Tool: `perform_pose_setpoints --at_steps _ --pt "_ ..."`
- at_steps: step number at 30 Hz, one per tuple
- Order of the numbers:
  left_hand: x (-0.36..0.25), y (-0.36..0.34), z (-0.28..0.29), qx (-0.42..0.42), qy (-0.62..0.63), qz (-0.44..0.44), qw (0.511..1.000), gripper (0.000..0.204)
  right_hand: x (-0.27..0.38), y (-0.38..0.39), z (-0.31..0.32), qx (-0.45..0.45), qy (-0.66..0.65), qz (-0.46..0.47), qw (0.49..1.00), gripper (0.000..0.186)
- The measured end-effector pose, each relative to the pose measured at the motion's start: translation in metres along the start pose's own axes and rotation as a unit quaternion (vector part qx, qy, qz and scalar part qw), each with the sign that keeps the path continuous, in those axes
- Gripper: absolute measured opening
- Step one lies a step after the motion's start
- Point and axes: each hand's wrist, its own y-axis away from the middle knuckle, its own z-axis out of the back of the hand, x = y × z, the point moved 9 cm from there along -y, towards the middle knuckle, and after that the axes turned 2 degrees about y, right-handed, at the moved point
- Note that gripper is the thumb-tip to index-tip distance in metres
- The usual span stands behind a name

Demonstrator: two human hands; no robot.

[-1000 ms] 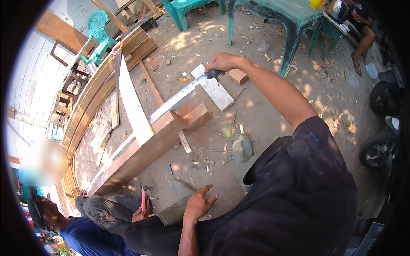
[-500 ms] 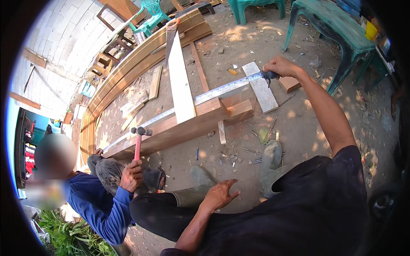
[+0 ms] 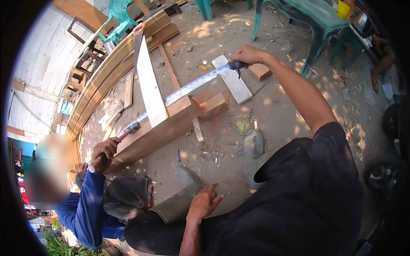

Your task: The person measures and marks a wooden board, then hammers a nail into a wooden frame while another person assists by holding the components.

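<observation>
Over the far right end of the work, my right hand [image 3: 249, 55] is closed around a dark tape measure [image 3: 237, 65]. Its blade [image 3: 192, 87] runs out leftward along the back of a brown wooden beam [image 3: 162, 133], toward the co-worker. My left hand [image 3: 202, 203] is open and holds nothing, its fingers apart beside my knee. A white board [image 3: 149, 87] lies across the beam, with a handsaw [image 3: 137, 42] along its far part. At the left a co-worker in a blue sleeve [image 3: 87, 205] grips a hammer [image 3: 129, 130] low above the beam.
Long brown mouldings [image 3: 100, 81] curve along the left. A pale tile-like slab [image 3: 235, 83] and a wooden block [image 3: 259, 71] lie near my right hand. Green plastic tables [image 3: 316, 19] stand at far right, a green chair [image 3: 118, 17] at far left. My boots [image 3: 253, 155] are on the dirt.
The co-worker's hammer has come down from upright toward the beam. The whole view has shifted, so the scene sits further left. My right hand still holds the tape measure.
</observation>
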Motion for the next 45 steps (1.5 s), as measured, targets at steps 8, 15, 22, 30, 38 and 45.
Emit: perform_pose_setpoints --at_steps 8,15,22,30,38,45 --pt "0.003 -0.005 0.006 -0.013 0.001 -0.041 0.999 0.059 0.012 0.002 -0.002 0.004 0.007 -0.013 1.0 0.032" --pt "0.002 -0.01 0.004 -0.005 -0.01 -0.042 0.999 0.06 0.006 0.001 -0.003 0.002 0.012 -0.003 1.0 0.036" --pt "-0.001 -0.013 0.005 0.008 -0.015 -0.03 0.999 0.061 0.006 0.0 0.002 0.007 0.014 -0.006 1.0 0.041" --pt "-0.002 -0.015 0.005 0.009 -0.015 -0.028 0.999 0.06 0.006 0.001 0.003 0.004 0.02 -0.005 1.0 0.038" --pt "-0.001 -0.015 0.005 0.004 -0.018 -0.035 0.999 0.06 0.009 0.003 0.002 0.009 0.027 -0.007 1.0 0.034" --pt "-0.001 -0.015 0.006 0.013 -0.01 -0.02 1.0 0.059 0.011 0.006 0.002 0.005 0.021 -0.01 1.0 0.035"
